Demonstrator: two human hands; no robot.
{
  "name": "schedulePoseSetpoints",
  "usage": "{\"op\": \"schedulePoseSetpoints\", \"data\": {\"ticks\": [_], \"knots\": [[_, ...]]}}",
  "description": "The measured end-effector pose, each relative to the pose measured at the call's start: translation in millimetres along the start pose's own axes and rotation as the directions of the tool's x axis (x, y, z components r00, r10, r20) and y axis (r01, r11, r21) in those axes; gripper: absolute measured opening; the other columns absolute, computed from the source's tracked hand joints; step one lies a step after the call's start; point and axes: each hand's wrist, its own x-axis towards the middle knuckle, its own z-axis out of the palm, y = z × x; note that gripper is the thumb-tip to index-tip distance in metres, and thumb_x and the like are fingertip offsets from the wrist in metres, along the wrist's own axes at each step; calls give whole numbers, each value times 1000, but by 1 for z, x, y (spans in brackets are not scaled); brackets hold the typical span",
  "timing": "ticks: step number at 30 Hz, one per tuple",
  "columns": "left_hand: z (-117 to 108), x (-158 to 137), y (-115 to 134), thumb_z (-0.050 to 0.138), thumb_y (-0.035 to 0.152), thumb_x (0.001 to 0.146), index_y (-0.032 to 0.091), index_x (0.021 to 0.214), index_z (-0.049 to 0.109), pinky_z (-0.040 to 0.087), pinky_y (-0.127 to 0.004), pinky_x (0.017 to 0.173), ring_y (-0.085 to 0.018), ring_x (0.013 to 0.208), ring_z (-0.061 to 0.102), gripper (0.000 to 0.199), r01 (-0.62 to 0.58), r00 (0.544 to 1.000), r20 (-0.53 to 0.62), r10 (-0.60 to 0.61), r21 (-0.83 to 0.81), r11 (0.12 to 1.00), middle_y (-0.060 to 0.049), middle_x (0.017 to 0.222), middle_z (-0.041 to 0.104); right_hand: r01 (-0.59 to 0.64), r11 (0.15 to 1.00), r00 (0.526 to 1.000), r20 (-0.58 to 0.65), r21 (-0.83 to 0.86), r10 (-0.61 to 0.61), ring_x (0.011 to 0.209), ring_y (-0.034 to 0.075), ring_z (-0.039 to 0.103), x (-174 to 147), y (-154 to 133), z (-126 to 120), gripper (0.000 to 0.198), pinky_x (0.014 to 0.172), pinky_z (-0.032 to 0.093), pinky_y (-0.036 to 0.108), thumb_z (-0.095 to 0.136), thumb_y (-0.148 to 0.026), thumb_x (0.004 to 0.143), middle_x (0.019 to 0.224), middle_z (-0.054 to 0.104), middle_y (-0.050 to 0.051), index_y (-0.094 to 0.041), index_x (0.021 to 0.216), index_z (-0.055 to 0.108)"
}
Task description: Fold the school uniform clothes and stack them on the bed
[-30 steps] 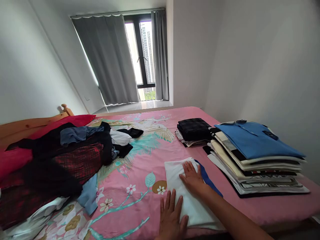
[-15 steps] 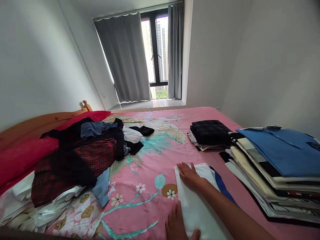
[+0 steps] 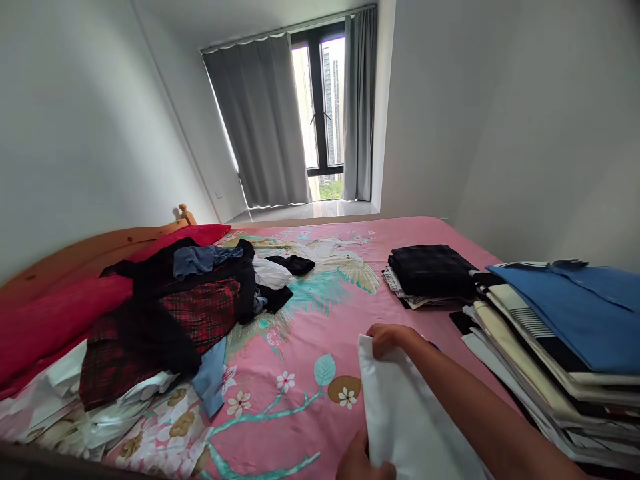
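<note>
A folded white garment (image 3: 400, 407) rises off the pink bedding at the lower middle of the head view, its near-left edge tilted up. At its far end, my right hand (image 3: 387, 339) has its fingers curled round the corner. My left hand (image 3: 364, 460), partly cut off by the bottom edge, grips the near left side with the thumb on top of the cloth. A small bit of dark blue shows behind my right wrist. The garment's exact kind cannot be made out.
Right of my arm stands a tall stack of folded clothes (image 3: 530, 360), topped by a blue shirt (image 3: 575, 307). Folded black clothes (image 3: 433, 270) lie behind. A loose heap of clothes (image 3: 200, 300) and red pillows (image 3: 75, 313) cover the left of the bed (image 3: 300, 347).
My hands lay flat on the white garment before; now both have closed on its edges and lifted it slightly. The blue part beside it is now mostly hidden. The view has shifted a little.
</note>
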Motion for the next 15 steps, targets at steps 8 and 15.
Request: {"op": "schedulePoseSetpoints", "data": {"ticks": [8, 15], "knots": [[-119, 30, 64, 49, 16, 67, 20, 78, 60, 45, -24, 66, -15, 72, 60, 16, -396, 868, -347, 354, -54, 917, 4, 69, 64, 318, 939, 868, -439, 133, -232, 79, 16, 60, -87, 4, -91, 30, 67, 47, 23, 56, -24, 67, 86, 65, 1, -15, 95, 61], [-156, 39, 36, 43, 3, 69, 25, 87, 63, 30, -46, 100, -21, 100, 59, 34, -456, 581, -418, 698, 544, 704, 1, 93, 69, 389, 912, 581, -733, -131, -353, 95, 23, 51, -113, 19, -6, 13, 90, 38, 37, 51, -21, 73, 90, 61, 8, -19, 80, 61]]}}
